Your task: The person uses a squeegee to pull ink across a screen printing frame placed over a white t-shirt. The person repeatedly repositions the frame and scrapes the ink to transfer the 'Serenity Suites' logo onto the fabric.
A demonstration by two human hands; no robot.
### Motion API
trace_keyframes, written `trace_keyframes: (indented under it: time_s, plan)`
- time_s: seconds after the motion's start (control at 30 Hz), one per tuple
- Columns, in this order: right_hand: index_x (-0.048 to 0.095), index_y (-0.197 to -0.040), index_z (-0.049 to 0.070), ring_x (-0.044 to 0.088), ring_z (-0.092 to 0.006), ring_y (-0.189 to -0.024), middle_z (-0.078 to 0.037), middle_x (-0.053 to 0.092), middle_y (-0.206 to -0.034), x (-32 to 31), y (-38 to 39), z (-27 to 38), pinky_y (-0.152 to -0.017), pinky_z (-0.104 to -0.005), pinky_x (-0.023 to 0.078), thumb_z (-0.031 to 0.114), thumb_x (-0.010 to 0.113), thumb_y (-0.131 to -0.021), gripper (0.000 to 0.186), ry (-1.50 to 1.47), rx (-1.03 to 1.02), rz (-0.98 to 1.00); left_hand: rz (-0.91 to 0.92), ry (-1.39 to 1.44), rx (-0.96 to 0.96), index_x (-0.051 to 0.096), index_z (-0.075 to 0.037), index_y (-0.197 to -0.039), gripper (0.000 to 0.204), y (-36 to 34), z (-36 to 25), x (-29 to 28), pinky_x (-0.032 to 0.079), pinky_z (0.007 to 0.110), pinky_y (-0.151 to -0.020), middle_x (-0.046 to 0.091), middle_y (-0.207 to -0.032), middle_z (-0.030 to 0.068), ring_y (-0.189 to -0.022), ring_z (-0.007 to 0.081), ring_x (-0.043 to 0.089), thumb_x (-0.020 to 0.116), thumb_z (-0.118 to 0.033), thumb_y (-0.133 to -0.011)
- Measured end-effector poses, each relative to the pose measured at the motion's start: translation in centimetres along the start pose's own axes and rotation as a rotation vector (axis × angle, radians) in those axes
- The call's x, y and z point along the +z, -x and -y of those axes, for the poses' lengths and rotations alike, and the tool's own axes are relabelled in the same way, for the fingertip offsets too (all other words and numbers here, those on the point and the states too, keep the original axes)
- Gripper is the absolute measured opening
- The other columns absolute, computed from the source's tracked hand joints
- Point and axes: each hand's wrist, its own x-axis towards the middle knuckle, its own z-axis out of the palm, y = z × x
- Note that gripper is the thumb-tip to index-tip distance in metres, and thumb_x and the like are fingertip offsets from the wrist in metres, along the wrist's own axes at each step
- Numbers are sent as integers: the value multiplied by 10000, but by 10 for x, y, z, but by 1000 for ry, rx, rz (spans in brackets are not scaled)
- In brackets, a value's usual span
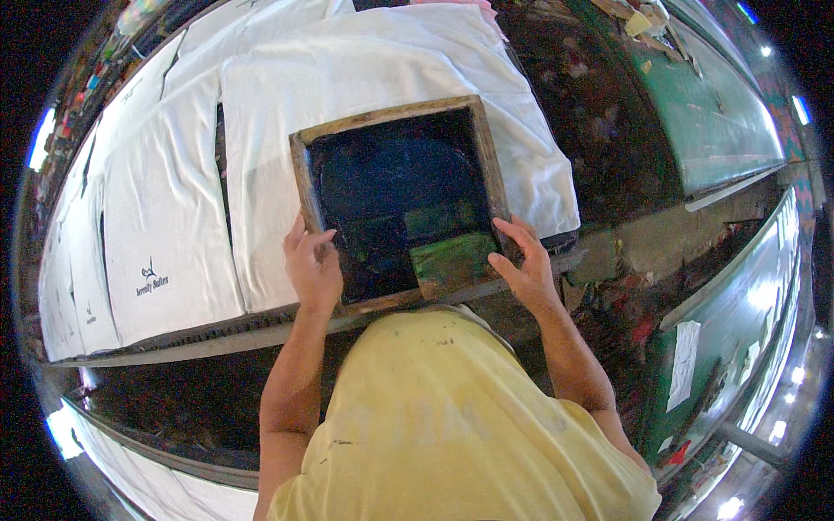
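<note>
A square wooden frame (391,114) with a dark, glossy panel across it, which looks like a printing screen, is between my two hands. A green patch (453,262) shows in the panel's lower right part. My left hand (314,267) grips the frame's left side near the lower corner, fingers bent around the wood. Gripping the right side, my right hand (530,267) has its thumb and fingers at the edge. Behind the frame lies a white cloth (365,74), partly covered by it. Whether the frame touches the cloth I cannot tell.
More white cloths lie along the long table to the left; one cloth (165,217) bears a small dark print. A table edge (208,337) runs in front of me. Long green-topped tables (708,113) stand to the right, beyond a dark gap.
</note>
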Motion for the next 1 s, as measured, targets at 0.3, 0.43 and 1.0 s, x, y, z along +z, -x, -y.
trace_keyframes:
  time_s: [0.3,0.43,1.0]
  plan:
    - [703,-1567,97,242,-377,-1727,-253,335,-1819,-3,-6,33,-1388,-523,162,359,851,-958,679,-297,-283,140,-144,27,-45,836,-78,-1168,363,-12,-2,-65,540,460,-1206,629,-1638,284,-1519,397,622,775,138,-883]
    - [581,-1685,101,142,-425,-1752,-271,188,-1873,17,-18,67,-1393,-566,135,442,868,-968,844,-405,-408,437,-229,115,-205,790,-10,-1242,379,17,31,-144,593,445,-1157,591,-1674,289,-1519,385,610,715,179,-923]
    - [350,-1785,195,121,-640,-1687,-449,-5,-1825,83,-30,114,-1370,-698,178,282,945,-875,1090,-504,-749,1262,-635,-234,-550,769,39,-1246,355,270,-59,-264,499,532,-1228,630,-1636,291,-1437,413,644,772,82,-893]
